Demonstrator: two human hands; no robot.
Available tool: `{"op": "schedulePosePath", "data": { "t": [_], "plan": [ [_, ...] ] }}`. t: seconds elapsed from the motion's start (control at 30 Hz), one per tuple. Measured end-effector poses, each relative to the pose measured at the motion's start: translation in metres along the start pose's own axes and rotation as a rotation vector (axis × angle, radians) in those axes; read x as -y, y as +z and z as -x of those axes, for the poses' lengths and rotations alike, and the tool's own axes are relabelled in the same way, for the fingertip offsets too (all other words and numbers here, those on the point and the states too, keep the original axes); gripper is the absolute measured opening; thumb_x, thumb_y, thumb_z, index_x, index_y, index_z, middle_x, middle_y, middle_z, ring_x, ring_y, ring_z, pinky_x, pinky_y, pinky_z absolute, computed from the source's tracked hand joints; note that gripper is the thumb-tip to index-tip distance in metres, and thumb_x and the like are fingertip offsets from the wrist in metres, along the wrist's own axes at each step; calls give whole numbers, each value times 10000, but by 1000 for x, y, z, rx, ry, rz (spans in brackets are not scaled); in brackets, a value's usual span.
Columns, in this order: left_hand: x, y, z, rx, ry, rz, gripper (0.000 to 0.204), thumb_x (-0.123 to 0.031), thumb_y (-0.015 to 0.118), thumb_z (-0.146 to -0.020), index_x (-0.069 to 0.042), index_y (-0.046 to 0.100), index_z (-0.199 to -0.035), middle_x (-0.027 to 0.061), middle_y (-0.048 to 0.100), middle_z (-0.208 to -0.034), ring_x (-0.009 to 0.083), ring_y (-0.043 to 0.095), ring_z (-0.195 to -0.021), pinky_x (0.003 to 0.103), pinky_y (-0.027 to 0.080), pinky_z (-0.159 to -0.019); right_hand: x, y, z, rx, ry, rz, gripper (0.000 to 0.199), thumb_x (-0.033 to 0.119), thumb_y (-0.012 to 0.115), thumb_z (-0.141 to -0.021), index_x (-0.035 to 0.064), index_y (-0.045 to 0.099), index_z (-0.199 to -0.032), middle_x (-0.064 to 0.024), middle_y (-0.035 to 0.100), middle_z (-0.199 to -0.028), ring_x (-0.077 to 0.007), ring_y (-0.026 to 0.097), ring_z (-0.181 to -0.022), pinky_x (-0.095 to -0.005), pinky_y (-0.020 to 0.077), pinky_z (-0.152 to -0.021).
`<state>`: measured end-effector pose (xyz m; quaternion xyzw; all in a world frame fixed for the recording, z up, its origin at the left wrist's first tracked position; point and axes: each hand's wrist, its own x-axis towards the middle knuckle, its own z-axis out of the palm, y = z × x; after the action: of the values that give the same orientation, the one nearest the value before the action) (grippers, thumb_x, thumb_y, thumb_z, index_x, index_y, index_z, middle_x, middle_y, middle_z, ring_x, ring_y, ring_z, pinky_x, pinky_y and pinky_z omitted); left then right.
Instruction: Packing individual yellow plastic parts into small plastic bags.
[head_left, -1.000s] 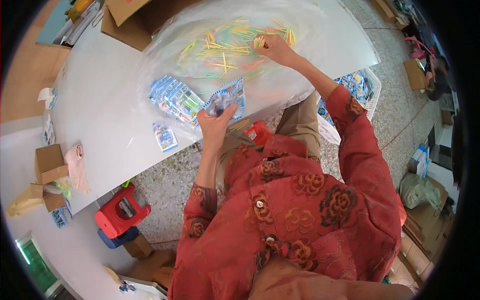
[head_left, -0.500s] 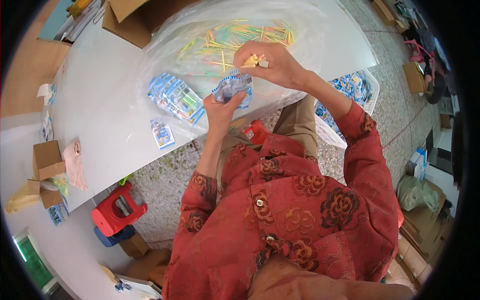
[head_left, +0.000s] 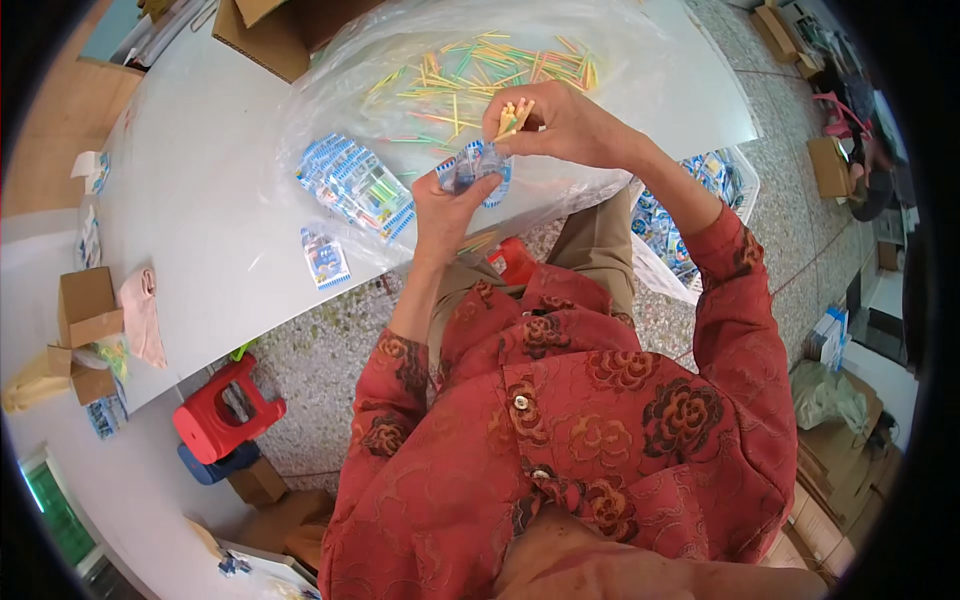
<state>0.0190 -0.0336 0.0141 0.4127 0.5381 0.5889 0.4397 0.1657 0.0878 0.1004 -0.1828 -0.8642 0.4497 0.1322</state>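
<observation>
My left hand [head_left: 440, 215] grips a small blue-and-white plastic packet [head_left: 470, 166], its thumb lying across the front. Just above the packet's far edge, my right hand [head_left: 568, 125] pinches a bundle of thin, pale yellow and coloured sticks [head_left: 515, 117]. The ends of the bundle fan out from between the fingers, close to the packet. Beyond both hands, a loose heap of yellow, green and pink sticks [head_left: 490, 68] lies on a clear plastic sheet [head_left: 305, 110]. Left of my left hand rests a stack of similar packets [head_left: 350, 182], and one single packet [head_left: 325, 258] lies nearer the table edge.
The white table [head_left: 190, 230] carries an opened cardboard box [head_left: 262, 48] at the far left. A white basket [head_left: 749, 190] full of blue packets stands beside my right forearm. On the floor at left are a red stool [head_left: 205, 415] and a small carton [head_left: 258, 481].
The bundle in my right hand has tipped, its ends now pointing more upward and fanned. Both hands have shifted slightly right in the picture, still close together.
</observation>
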Motion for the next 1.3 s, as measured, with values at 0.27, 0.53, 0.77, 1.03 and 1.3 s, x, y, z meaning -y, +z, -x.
{"op": "schedulePosePath", "data": {
  "t": [0.27,0.53,0.77,1.03,1.3],
  "plan": [
    [-1,-3,-15,1,55,-25,162,-63,699,-733,3,655,-875,-20,618,-730,36,519,-637,204,431,-581,-10,-3,-13,-142,-26,-79,131,147,608,-801,47,584,-882,10,556,-727,-61,473,-645,-219,394,-577],
    [-3,5,-27,-18,58,147,209,-57,677,-750,18,642,-942,10,634,-815,53,547,-692,208,448,-628,-18,-7,-27,-213,54,-108,195,184,580,-842,27,616,-951,16,565,-728,-41,464,-651,-206,382,-564],
    [0,3,-45,-30,22,154,204,-45,658,-761,15,638,-955,22,638,-849,63,557,-720,217,455,-647,-37,-7,-38,-327,-71,-1,209,212,588,-840,36,637,-943,-13,576,-879,-80,486,-681,-228,389,-585],
    [5,-2,-73,-89,22,210,182,-49,667,-756,-4,639,-930,14,633,-837,63,559,-706,209,449,-624,-43,-12,-46,-396,39,-103,266,197,582,-833,46,587,-1051,-17,563,-949,-84,510,-746,-228,420,-663],
    [9,-10,-71,-32,18,216,195,-56,675,-751,-5,639,-935,20,637,-850,67,564,-714,214,452,-636,-68,-6,-41,-368,155,-109,306,221,552,-855,33,543,-1096,-29,559,-981,-96,528,-828,-242,421,-740]
  ]
}}
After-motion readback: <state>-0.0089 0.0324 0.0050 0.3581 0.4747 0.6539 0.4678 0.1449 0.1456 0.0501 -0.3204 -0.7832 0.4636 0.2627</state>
